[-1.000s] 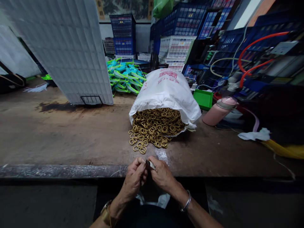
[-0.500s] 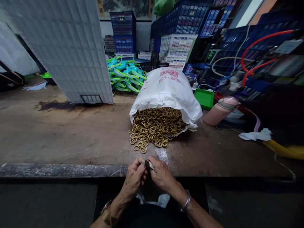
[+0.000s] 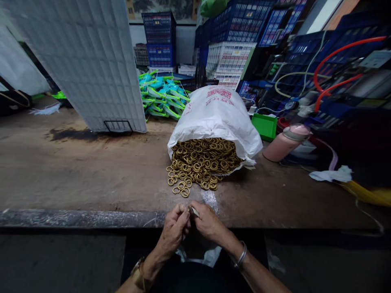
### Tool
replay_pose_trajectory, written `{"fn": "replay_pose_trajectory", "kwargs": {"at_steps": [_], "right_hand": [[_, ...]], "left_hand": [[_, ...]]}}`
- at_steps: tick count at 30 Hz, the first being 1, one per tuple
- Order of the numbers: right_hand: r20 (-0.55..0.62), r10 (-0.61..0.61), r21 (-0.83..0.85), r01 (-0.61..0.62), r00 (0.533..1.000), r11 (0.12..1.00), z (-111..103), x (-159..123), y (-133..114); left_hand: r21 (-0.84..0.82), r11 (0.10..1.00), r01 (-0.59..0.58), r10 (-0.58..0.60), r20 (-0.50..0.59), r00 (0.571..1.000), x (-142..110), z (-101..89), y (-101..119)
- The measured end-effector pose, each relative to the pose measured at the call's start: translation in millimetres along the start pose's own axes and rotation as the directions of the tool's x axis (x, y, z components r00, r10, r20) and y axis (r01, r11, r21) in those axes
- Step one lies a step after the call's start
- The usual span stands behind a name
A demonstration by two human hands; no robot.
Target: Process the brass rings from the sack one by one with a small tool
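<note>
At the table's front edge my left hand is closed in a pinch; whatever lies between its fingertips is too small and hidden to make out. My right hand is wrapped round a small pale tool, its kind unclear, with the tip turned toward the left fingertips. The two hands nearly touch. Just beyond them, brass-coloured rings spill from the mouth of a white woven sack lying on its side. Several loose rings lie on the wood close to my fingers.
On the wooden table a tall white padded panel stands at left. Behind are green-and-blue plastic pieces and stacked crates. To the right are a green tray, a pink bottle and red hoses.
The hands stay in place with small finger movements. The tool's dark end, visible earlier between the hands, is now mostly hidden by the fingers. The view has shifted slightly.
</note>
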State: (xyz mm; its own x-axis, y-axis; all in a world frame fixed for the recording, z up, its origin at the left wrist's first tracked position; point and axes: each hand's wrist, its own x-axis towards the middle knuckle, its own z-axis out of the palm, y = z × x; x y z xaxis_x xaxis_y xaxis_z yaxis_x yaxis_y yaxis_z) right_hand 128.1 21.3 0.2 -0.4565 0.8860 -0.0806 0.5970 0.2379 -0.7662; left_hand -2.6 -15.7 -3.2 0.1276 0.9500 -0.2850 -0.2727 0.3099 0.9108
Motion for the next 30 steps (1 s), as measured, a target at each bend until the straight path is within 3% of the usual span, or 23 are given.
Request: {"fn": "replay_pose_trajectory", "kwargs": {"at_steps": [6, 10, 14, 20, 25, 30], "right_hand": [[-0.117, 0.131, -0.38, -0.166, 0.984, 0.91, -6, 15, 10], [-0.215, 0.068, -0.353, -0.142, 0.974, 0.925, -6, 29, 8], [-0.229, -0.015, -0.34, -0.066, 0.973, 0.938, 1, 41, 4], [-0.208, 0.026, -0.438, -0.117, 0.978, 0.891, 6, 45, 0], [-0.258, 0.026, -0.371, -0.124, 0.966, 0.92, 5, 45, 3], [-0.263, 0.077, -0.012, -0.083, 0.962, 0.997, 0, 45, 5]], "left_hand": [[-0.148, 0.987, 0.069, -0.05, 0.129, 0.99, -12, 2.5, 6], [-0.35, 0.927, 0.136, -0.089, 0.146, 0.985, -12, 0.8, 11], [-0.403, 0.909, 0.108, -0.083, 0.078, 0.993, -9, -4.6, 15], [-0.539, 0.829, 0.15, -0.131, 0.074, 0.989, -7, -13.9, 17], [-0.647, 0.736, 0.2, -0.193, 0.082, 0.978, -1, -20.6, 13], [-0.554, 0.823, 0.123, -0.147, 0.003, 0.989, 4, -20.4, 17]]}}
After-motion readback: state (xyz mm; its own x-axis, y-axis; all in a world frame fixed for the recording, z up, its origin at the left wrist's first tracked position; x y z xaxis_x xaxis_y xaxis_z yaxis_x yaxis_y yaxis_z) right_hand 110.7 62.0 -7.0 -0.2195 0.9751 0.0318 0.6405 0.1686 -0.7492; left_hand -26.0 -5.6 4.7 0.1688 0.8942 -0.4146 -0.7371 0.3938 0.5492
